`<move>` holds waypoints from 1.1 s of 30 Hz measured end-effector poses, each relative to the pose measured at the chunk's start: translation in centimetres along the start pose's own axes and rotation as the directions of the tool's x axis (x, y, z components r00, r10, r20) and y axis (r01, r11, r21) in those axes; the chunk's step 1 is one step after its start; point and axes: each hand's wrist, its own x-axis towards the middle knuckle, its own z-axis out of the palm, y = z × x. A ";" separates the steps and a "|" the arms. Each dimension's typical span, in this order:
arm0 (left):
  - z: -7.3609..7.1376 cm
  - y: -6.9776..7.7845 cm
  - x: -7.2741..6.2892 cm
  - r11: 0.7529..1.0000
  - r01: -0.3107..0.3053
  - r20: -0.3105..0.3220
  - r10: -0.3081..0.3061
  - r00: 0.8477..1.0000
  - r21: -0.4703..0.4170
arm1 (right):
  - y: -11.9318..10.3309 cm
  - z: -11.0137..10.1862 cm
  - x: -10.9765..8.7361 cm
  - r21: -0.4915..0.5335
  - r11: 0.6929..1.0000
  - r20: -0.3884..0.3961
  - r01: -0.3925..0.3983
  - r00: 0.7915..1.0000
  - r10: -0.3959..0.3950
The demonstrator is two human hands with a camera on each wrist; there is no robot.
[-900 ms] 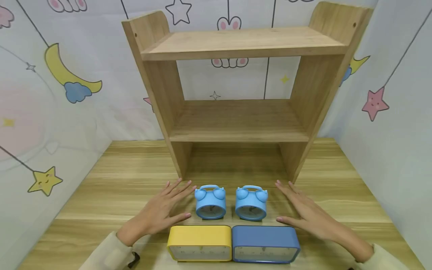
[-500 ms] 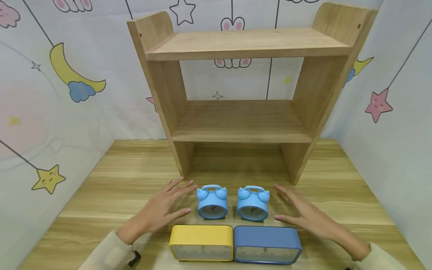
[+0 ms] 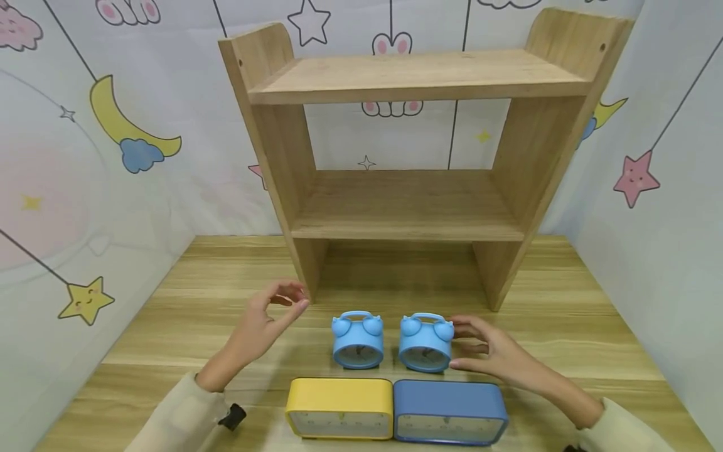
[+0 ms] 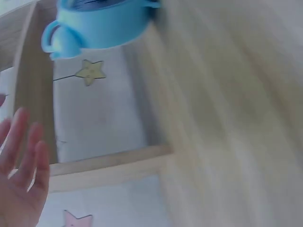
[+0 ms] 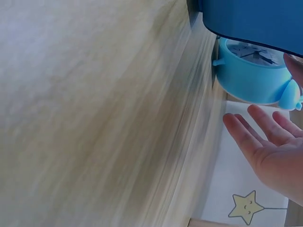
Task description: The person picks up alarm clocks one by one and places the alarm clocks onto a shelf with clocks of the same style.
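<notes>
Two light-blue twin-bell alarm clocks stand side by side on the table: the left alarm clock (image 3: 358,342) and the right alarm clock (image 3: 425,345). My right hand (image 3: 499,359) is at the right clock's side, thumb near its front edge and fingers bent behind; whether they touch it I cannot tell. In the right wrist view the fingers (image 5: 265,137) lie beside that clock without wrapping it. My left hand (image 3: 257,329) hovers left of the left clock, fingers loosely bent, holding nothing. Nearer me sit a yellow rectangular clock (image 3: 340,395) and a blue rectangular clock (image 3: 449,398), side by side.
Behind the clocks stands a wooden shelf unit (image 3: 407,229) with two raised shelves and an open bottom bay. Wood-grain table (image 3: 186,301) surrounds it. Printed fabric walls (image 3: 68,207) close in the back and both sides.
My right hand has moved left toward the right alarm clock, its fingers bending. My left hand has lifted slightly and its fingers have curled. The clocks stay put; the head view has shifted a little.
</notes>
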 end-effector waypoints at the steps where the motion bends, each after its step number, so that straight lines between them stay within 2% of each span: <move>1: -0.2 0.4 0.6 1.000 -0.003 -0.064 0.002 0.998 -0.012 | 0.0 0.1 0.1 0.005 1.000 0.002 0.002 1.000 -0.002; 3: -0.7 1.2 1.9 0.999 -0.009 -0.185 0.001 0.983 -0.041 | 0.1 0.1 0.3 0.036 0.999 0.007 0.012 1.000 -0.012; 5: -1.3 2.1 3.2 0.994 0.019 -0.272 -0.047 0.961 -0.104 | 0.1 0.2 0.4 0.077 0.997 0.011 0.018 1.000 -0.019; 8: -2.2 3.0 5.1 0.974 0.073 -0.339 -0.144 0.930 -0.213 | 0.1 0.3 0.6 0.145 0.989 0.017 0.027 0.999 -0.030; 11: -3.1 3.3 6.7 0.956 0.095 -0.362 -0.195 0.912 -0.276 | 0.0 0.4 0.8 0.174 0.984 0.020 0.032 0.999 -0.036; 16: -4.1 3.8 8.8 0.965 0.092 -0.361 -0.180 0.915 -0.247 | -0.2 0.6 0.9 0.205 0.979 0.042 0.009 0.999 -0.018; 17: -4.2 4.4 9.1 0.967 0.098 -0.355 -0.179 0.917 -0.235 | -0.2 0.6 0.9 0.209 0.978 0.048 0.004 0.999 -0.014; 22: -4.6 5.1 10.7 0.979 0.112 -0.321 -0.162 0.933 -0.171 | -0.3 0.7 1.1 0.218 0.976 0.078 -0.016 0.997 -0.001; 26: -4.6 4.8 12.1 0.986 0.103 -0.303 -0.138 0.943 -0.128 | -0.5 0.7 1.1 0.215 0.976 0.087 -0.022 0.996 0.004; 33: -4.2 4.6 14.2 1.000 0.029 -0.271 -0.029 0.962 -0.003 | -0.4 0.9 1.4 0.225 0.974 0.090 -0.015 0.996 -0.005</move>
